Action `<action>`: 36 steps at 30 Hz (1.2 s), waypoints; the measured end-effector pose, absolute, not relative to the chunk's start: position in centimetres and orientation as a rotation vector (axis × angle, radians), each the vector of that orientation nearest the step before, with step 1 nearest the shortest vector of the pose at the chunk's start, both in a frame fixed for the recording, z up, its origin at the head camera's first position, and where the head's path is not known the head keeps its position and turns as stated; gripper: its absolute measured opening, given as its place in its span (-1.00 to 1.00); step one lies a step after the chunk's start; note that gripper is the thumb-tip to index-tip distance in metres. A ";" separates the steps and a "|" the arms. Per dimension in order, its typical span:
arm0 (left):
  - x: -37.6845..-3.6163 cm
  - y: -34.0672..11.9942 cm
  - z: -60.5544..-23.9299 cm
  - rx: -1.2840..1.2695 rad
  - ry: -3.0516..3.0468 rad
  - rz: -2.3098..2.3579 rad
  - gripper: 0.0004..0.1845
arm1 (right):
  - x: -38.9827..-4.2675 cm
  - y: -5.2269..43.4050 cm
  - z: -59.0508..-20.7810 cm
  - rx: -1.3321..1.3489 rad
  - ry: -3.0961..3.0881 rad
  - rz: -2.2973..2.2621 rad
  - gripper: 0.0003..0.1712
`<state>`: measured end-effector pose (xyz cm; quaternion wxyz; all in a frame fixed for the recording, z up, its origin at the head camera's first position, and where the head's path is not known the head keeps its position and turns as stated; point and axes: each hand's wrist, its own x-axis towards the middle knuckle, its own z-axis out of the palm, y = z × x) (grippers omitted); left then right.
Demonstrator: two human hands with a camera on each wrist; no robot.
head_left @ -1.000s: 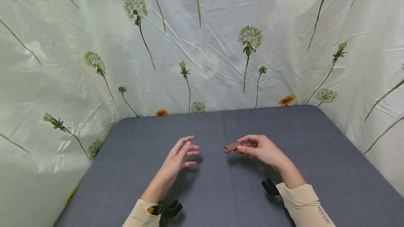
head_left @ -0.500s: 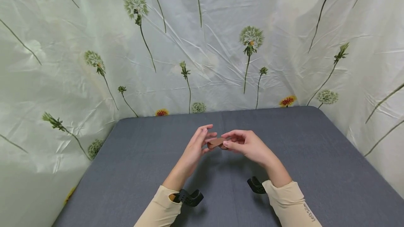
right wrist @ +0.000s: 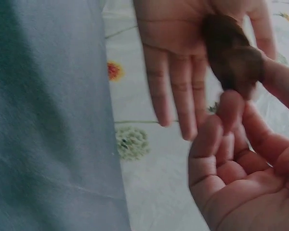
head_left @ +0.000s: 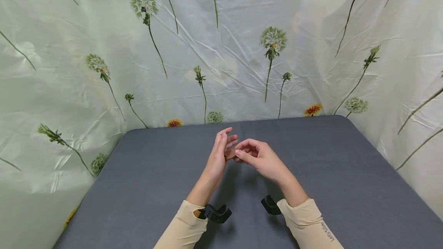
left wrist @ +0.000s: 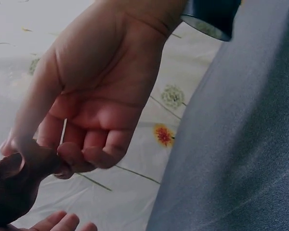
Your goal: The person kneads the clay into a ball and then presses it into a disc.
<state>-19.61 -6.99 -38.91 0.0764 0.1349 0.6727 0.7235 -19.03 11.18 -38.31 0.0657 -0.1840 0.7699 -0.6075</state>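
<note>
right hand (head_left: 260, 156): we're pinching the small flat brown leathery piece (right wrist: 229, 57) between thumb and curled fingers, up off the grey cloth table (head_left: 346, 172).
left hand (head_left: 221, 153): we're laying straight fingers flat behind the piece, probably backing it.

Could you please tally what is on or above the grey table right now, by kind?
Hands: 2, the left hand and the right hand
Small brown piece: 1, the brown piece, pinched by the right hand against the left palm
Black wrist cameras: 2, the left camera and the right camera
Total: 5
</note>
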 end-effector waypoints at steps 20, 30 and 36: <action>-18.3 -5.3 -39.0 0.387 2.257 2.231 -0.30 | -18.0 6.0 -40.4 -0.497 2.302 -2.217 -0.48; -17.8 -4.2 -39.9 0.468 2.265 2.122 -0.17 | -17.2 5.9 -39.5 -0.688 2.277 -2.286 -0.21; -17.0 -3.6 -39.5 0.487 2.138 2.170 -0.12 | -17.8 6.7 -39.3 -0.706 2.351 -2.229 -0.19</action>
